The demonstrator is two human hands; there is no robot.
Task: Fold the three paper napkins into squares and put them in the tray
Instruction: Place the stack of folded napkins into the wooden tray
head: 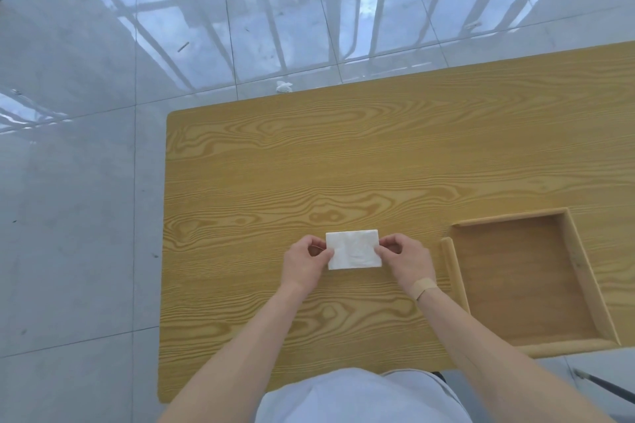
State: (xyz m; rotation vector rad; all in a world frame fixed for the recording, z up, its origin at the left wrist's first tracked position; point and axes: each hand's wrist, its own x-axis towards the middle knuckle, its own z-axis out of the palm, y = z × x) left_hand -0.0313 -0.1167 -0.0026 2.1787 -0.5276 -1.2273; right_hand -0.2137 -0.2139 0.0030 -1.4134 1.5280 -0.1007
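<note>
A white paper napkin [354, 249], folded into a small rectangle, lies on the wooden table [309, 154] in front of me. My left hand [305, 263] pinches its left edge between thumb and fingers. My right hand [405, 261] pinches its right edge the same way. A wooden tray [453, 280] with a raised rim sits to the right of my right hand, and nothing shows inside it. I see only this one napkin on the table.
The table's left and far edges drop off to a glossy tiled floor [86, 182]. A small crumpled white scrap [283, 86] lies on the floor just beyond the far edge. A tan bandage [424, 286] wraps my right wrist.
</note>
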